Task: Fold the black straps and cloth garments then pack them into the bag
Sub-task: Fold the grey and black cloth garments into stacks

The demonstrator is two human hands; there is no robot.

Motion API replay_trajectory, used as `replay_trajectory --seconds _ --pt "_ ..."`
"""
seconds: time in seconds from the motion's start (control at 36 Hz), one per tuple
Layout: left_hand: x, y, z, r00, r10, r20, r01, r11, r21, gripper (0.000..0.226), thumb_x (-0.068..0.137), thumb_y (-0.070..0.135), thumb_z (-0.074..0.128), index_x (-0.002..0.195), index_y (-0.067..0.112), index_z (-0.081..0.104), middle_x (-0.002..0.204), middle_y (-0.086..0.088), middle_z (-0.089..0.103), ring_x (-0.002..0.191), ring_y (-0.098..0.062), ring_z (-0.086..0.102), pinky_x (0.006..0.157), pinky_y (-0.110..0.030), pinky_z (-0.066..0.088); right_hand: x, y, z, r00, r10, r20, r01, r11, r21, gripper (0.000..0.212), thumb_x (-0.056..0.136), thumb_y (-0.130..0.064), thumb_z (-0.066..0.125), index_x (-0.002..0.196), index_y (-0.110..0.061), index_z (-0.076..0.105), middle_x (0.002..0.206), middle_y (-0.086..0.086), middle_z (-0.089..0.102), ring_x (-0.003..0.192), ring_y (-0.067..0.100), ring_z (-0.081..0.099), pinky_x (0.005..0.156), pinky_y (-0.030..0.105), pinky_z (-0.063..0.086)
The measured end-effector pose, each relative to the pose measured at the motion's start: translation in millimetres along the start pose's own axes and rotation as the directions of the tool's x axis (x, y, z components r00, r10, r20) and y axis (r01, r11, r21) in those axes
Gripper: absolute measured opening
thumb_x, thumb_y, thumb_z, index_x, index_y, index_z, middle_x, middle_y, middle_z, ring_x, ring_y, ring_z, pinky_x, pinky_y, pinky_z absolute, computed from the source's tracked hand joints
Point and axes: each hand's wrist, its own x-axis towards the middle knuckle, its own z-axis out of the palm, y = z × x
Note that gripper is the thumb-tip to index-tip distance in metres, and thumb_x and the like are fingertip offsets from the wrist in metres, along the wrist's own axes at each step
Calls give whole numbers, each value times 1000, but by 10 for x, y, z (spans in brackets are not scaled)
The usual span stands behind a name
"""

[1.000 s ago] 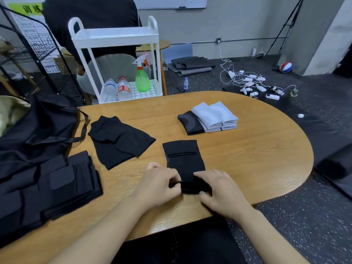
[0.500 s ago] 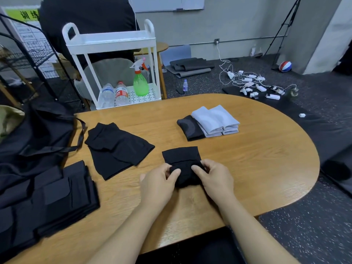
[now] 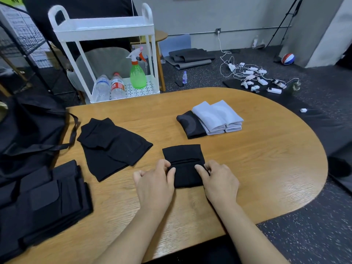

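Since 0.5 s ago the black cloth (image 3: 183, 164) is flatter, folded w/ a seam across its middle. Left hand (image 3: 155, 181) & right hand (image 3: 219, 180) pinch its side edges, fingers curled. It lies near the table (image 3: 257, 168) front edge; bare wood to the right; bag (image 3: 28, 130) at left edge.

The left hand (image 3: 154, 184) and right hand (image 3: 219, 181) pinch the two sides of a small folded black cloth (image 3: 183, 164) on the wooden table (image 3: 257, 168), with more black clothes (image 3: 112, 145) to the left.
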Motion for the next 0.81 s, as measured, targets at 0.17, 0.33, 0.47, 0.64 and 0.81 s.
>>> replay_trajectory --seconds 0.17,0.33,0.47,0.64,0.81 --pt "35 -17 41 998 67 -4 -66 985 160 18 97 42 49 90 29 60 55 12 53 56 -11 49 81 -33 23 29 -28 -8 1000 14 12 -13 997 -80 32 96 -57 42 86 -27 43 82 -11 51 84 11 40 61 30 30" --pt "20 -71 -101 999 28 45 -35 985 167 24 102 35 30 98 31 53 65 12 53 68 -11 50 79 -31 20 67 58 -8 997 49 -58 -44 995 88 28 98 -51 42 87 -27 49 82 -8 58 73 13 52 62 31 34" --pt "-96 -127 -145 980 194 -50 -193 981 28 31 100 30 28 100 28 59 94 12 59 89 -13 53 80 -30 26 -68 185 36 967 -115 -226 160 967 196 19 99 -34 46 95 -23 60 87 -6 60 77 15 54 63 33 42" --pt "-266 -81 -133 787 598 149 -603 798 -18 49 102 26 30 146 11 44 153 -1 40 143 -15 33 114 -35 18 -241 222 101 745 -661 -89 637 745 -200 48 97 -35 37 132 -11 59 138 3 56 131 24 49 100 35 35" --pt "-145 -147 -100 720 512 469 -605 794 61 70 92 49 -12 155 16 -11 162 4 -15 145 -6 -25 116 -34 -20 -180 288 190 764 -616 191 642 698 -318 67 104 -54 15 146 -10 42 153 6 37 143 20 32 108 38 22"
